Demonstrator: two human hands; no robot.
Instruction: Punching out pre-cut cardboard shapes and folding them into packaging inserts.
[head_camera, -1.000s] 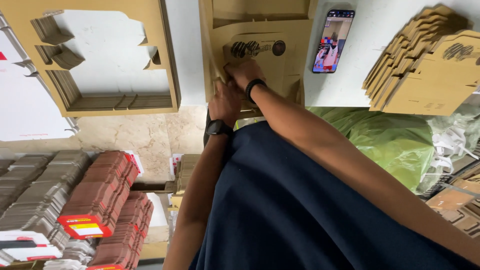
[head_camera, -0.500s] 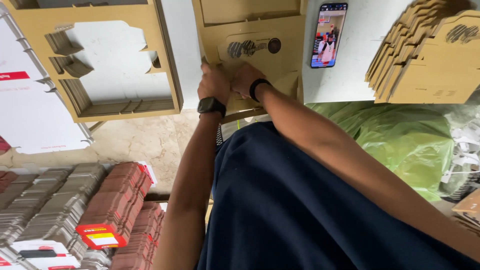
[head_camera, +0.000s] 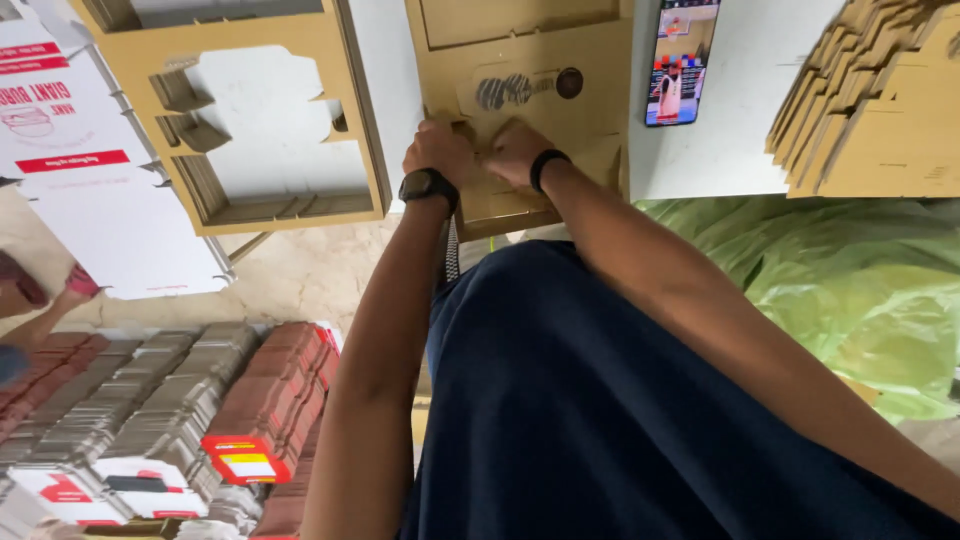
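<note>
I see my left hand (head_camera: 440, 152) and right hand (head_camera: 515, 150) both clamped on the flat brown corrugated cardboard box blank (head_camera: 520, 60) at top centre on the white table (head_camera: 730, 150). Uneven pressing could tear its stiff flaps or nudge the glossy black smartphone (head_camera: 682, 60) just beside it.

Flat brown die-cut cardboard blank (head_camera: 520, 60), printed side up, near edge overhanging the table
</note>
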